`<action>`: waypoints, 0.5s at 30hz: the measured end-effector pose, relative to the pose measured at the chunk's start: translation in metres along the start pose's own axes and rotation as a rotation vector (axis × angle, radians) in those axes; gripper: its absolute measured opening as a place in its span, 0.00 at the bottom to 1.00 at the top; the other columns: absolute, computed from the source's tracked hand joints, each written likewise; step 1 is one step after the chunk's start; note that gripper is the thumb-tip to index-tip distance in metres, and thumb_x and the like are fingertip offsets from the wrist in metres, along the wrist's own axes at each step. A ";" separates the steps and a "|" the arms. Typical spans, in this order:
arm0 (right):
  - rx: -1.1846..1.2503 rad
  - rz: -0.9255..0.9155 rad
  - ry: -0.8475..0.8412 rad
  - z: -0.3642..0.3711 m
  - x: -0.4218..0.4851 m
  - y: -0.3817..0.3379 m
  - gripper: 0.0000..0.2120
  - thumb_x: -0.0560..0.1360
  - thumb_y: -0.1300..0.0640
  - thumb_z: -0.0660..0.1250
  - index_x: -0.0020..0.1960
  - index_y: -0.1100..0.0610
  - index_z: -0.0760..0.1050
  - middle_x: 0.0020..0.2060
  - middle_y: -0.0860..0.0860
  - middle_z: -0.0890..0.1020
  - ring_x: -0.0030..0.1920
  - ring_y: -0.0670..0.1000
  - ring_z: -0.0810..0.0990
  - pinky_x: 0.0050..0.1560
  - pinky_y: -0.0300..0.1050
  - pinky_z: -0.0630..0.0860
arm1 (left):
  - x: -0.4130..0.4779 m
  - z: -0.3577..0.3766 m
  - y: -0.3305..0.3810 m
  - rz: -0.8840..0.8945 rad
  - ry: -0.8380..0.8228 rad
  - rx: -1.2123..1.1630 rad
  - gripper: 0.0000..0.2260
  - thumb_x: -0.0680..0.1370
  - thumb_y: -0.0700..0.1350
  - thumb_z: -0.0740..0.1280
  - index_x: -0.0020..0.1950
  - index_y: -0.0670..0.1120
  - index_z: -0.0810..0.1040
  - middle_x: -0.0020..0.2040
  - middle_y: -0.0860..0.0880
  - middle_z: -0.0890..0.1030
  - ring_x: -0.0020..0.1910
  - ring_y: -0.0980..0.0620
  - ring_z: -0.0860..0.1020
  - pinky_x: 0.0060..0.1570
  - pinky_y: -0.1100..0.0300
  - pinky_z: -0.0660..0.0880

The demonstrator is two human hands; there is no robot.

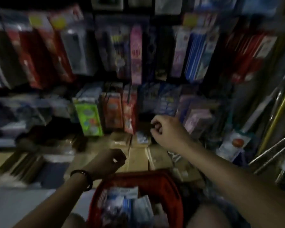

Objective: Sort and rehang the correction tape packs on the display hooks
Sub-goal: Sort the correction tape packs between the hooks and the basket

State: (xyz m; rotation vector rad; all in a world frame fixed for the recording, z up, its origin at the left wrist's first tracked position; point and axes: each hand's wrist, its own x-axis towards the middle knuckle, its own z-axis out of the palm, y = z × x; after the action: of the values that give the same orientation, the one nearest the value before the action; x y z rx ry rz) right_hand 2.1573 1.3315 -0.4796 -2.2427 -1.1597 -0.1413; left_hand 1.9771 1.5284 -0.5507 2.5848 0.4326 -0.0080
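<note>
The frame is dark and blurred. A red basket [168, 181] sits between my knees at the bottom, with several blue-and-white blister packs [122, 203] in it. My left hand [109, 162] hovers just above the basket's far rim, fingers curled, and nothing shows in it. My right hand [166, 129] reaches forward to the lower row of hanging packs, fingers curled; whether it holds anything is not visible. A small pale pack [142, 138] lies on the cardboard just left of that hand.
Hanging packs fill the display: red ones [39, 55] upper left, pink [136, 53] and blue [197, 51] upper middle, green [89, 116] and orange [113, 111] lower. Cardboard boxes [136, 158] lie on the floor. Metal rods [273, 150] lean at the right.
</note>
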 end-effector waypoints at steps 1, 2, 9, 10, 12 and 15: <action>-0.003 0.036 -0.108 0.027 -0.019 0.010 0.07 0.76 0.53 0.72 0.53 0.51 0.80 0.44 0.47 0.80 0.43 0.49 0.81 0.46 0.49 0.80 | -0.008 0.020 -0.016 -0.038 -0.045 -0.005 0.07 0.83 0.48 0.70 0.60 0.51 0.85 0.54 0.57 0.84 0.46 0.68 0.81 0.48 0.75 0.75; -0.004 0.073 -0.203 0.052 -0.036 0.020 0.06 0.75 0.52 0.72 0.52 0.49 0.81 0.43 0.46 0.81 0.44 0.49 0.82 0.47 0.49 0.81 | -0.017 0.040 -0.032 -0.077 -0.102 -0.011 0.08 0.84 0.48 0.69 0.62 0.50 0.84 0.56 0.54 0.85 0.51 0.63 0.83 0.53 0.69 0.78; 0.161 0.407 -0.530 0.200 -0.133 0.073 0.06 0.77 0.50 0.73 0.45 0.42 0.78 0.42 0.42 0.83 0.43 0.41 0.82 0.45 0.46 0.83 | -0.043 0.145 -0.106 -0.276 -0.340 0.010 0.12 0.83 0.49 0.70 0.64 0.48 0.83 0.61 0.48 0.86 0.60 0.49 0.83 0.60 0.56 0.79; 0.172 0.456 -0.568 0.220 -0.145 0.078 0.04 0.77 0.51 0.73 0.46 0.43 0.79 0.44 0.43 0.84 0.45 0.43 0.83 0.48 0.49 0.84 | -0.042 0.156 -0.112 -0.298 -0.358 -0.006 0.12 0.83 0.51 0.70 0.64 0.49 0.83 0.60 0.47 0.87 0.59 0.49 0.84 0.60 0.56 0.79; 0.171 0.528 -0.650 0.256 -0.171 0.087 0.03 0.78 0.53 0.72 0.51 0.48 0.81 0.48 0.46 0.86 0.50 0.48 0.85 0.52 0.52 0.84 | -0.037 0.176 -0.120 -0.335 -0.376 -0.038 0.13 0.82 0.54 0.70 0.63 0.49 0.83 0.60 0.47 0.86 0.58 0.48 0.84 0.60 0.54 0.80; 0.156 0.581 -0.712 0.303 -0.202 0.097 0.03 0.76 0.52 0.73 0.47 0.51 0.81 0.43 0.48 0.84 0.44 0.45 0.81 0.45 0.44 0.81 | -0.034 0.206 -0.131 -0.395 -0.367 -0.086 0.12 0.83 0.53 0.69 0.65 0.50 0.81 0.64 0.46 0.84 0.61 0.47 0.82 0.62 0.52 0.80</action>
State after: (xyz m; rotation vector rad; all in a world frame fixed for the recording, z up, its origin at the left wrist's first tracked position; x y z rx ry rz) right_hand 2.0563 1.3154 -0.8426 -2.4440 -0.7310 1.0082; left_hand 1.9203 1.5235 -0.7901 2.3043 0.7715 -0.5762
